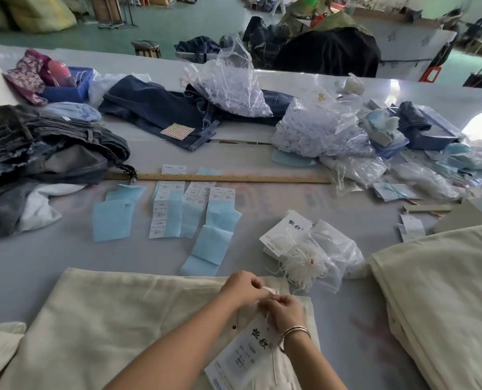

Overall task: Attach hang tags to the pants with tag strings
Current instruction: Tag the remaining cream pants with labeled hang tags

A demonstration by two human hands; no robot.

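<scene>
Pinching the tag string (268, 319) with both hands' fingers at the near cream pants (121, 319) on the bench, we risk dropping its loop, letting the hang tag (245, 353) slide loose.

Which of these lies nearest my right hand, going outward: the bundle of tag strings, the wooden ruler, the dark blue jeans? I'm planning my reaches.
From the right hand, in the head view:
1. Bundle of tag strings, just beyond the hand, slightly right, on a plastic bag.
2. Wooden ruler, across mid-table, past the blue papers.
3. Dark blue jeans, far side, toward the left.
</scene>
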